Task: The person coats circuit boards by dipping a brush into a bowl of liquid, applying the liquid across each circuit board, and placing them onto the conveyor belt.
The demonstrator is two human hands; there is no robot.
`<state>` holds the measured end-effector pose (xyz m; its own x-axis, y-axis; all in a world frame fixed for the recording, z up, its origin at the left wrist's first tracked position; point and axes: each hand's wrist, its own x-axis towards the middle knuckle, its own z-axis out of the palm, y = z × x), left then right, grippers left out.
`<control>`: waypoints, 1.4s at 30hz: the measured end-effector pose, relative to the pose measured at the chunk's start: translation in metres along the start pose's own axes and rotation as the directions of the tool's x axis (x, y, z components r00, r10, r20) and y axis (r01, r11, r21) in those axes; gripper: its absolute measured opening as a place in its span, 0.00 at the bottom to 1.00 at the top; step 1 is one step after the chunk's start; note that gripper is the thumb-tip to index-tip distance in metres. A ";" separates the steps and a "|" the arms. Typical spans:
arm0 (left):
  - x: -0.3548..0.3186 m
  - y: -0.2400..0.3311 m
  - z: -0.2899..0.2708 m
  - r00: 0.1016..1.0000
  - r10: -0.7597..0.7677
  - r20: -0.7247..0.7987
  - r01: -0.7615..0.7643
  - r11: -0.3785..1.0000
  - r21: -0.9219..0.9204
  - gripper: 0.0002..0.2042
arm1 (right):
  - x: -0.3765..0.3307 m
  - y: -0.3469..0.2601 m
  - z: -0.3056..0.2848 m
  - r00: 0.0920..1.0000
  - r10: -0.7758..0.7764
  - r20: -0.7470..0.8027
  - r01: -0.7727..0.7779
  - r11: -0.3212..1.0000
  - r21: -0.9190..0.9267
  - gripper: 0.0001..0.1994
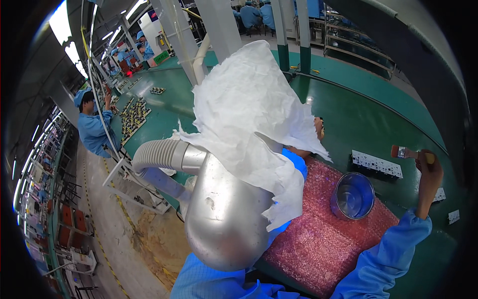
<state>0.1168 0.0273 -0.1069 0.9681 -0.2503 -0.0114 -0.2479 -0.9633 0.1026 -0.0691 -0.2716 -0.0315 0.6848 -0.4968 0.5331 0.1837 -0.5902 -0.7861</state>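
My right hand (429, 172) is closed round the handle of a flat brush (400, 152), whose reddish-brown bristles point left above the green bench. My left hand (317, 125) reaches past the fume hood. White tissue-like sheeting covers most of it, and only some curled fingers show, with a small dark and yellowish item at them that I cannot make out. Between my arms, a round metal cup (352, 196) stands on a pink bubble-wrap mat (318, 234). Beyond the cup lies a long white-topped board (377, 165) with dark parts beneath it.
A silver fume hood (224, 214) with a ribbed duct (162, 154) and draped white sheeting (244, 94) blocks the middle. Small white boards (453, 217) lie at the right. Many small assemblies (133, 117) sit on the bench at left, beside a co-worker (93, 124).
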 end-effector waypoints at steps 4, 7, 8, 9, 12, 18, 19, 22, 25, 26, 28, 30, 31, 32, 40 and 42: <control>0.000 -0.002 0.000 1.000 -0.004 0.000 0.004 1.000 0.008 0.30 | -0.001 -0.002 -0.001 1.000 -0.010 0.011 0.010 1.000 -0.025 0.11; 0.000 -0.002 0.000 1.000 -0.010 0.002 0.010 1.000 0.016 0.31 | 0.000 -0.001 -0.001 1.000 -0.021 0.021 0.022 1.000 -0.021 0.11; 0.000 -0.002 0.000 1.000 -0.011 0.003 0.011 1.000 0.021 0.31 | -0.001 -0.001 -0.001 1.000 -0.021 0.022 0.021 1.000 -0.021 0.11; 0.000 -0.003 0.000 1.000 -0.013 0.002 0.012 1.000 0.024 0.31 | -0.001 -0.002 -0.001 1.000 -0.020 0.023 0.020 0.999 -0.029 0.11; 0.001 -0.004 0.000 1.000 -0.018 0.004 0.018 0.999 0.030 0.31 | 0.001 0.003 -0.001 0.999 -0.009 0.039 0.010 1.000 -0.026 0.11; 0.001 -0.006 0.001 1.000 -0.027 0.006 0.026 0.999 0.041 0.32 | 0.001 0.000 -0.002 0.998 -0.030 0.051 0.032 0.999 -0.044 0.10; 0.002 -0.006 0.001 1.000 -0.027 0.007 0.027 0.999 0.045 0.32 | 0.000 -0.001 -0.001 0.999 -0.031 0.043 0.033 0.999 -0.041 0.10; 0.002 -0.006 0.002 1.000 -0.030 0.010 0.029 0.998 0.049 0.32 | 0.000 -0.002 -0.001 0.998 -0.048 0.040 0.050 0.998 -0.044 0.10; 0.002 -0.007 0.002 0.999 -0.035 0.010 0.034 0.998 0.055 0.33 | -0.004 -0.011 0.000 0.997 -0.053 0.063 0.058 0.996 -0.064 0.10; 0.002 -0.007 0.003 0.999 -0.035 0.010 0.034 0.998 0.056 0.33 | -0.004 -0.012 0.001 0.997 -0.054 0.063 0.058 0.996 -0.064 0.10; 0.003 -0.007 0.003 0.999 -0.034 0.011 0.033 0.998 0.057 0.33 | -0.005 -0.013 0.002 0.997 -0.065 0.048 0.067 0.996 -0.053 0.10; 0.002 -0.006 0.004 0.999 -0.035 0.015 0.034 0.998 0.055 0.33 | -0.006 -0.017 0.002 0.997 -0.065 0.050 0.068 0.996 -0.062 0.10; 0.002 -0.007 0.004 0.999 -0.036 0.013 0.035 0.998 0.056 0.33 | -0.007 -0.019 0.002 0.996 -0.066 0.053 0.069 0.995 -0.070 0.09; 0.002 -0.007 0.004 0.999 -0.037 0.014 0.037 0.998 0.059 0.33 | -0.008 -0.020 0.002 0.997 -0.064 0.053 0.068 0.995 -0.070 0.09; 0.003 -0.008 0.006 0.999 -0.044 0.017 0.043 0.997 0.066 0.34 | -0.008 -0.021 0.004 0.993 -0.071 0.093 0.076 0.996 -0.056 0.09; 0.004 -0.009 0.006 0.999 -0.048 0.017 0.047 0.996 0.070 0.35 | -0.010 -0.026 0.006 0.993 -0.060 0.099 0.067 0.995 -0.074 0.09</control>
<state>0.1227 0.0345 -0.1138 0.9781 -0.2055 -0.0335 -0.2044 -0.9783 0.0323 -0.0764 -0.2480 -0.0182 0.7389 -0.3954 0.5456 0.1765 -0.6679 -0.7230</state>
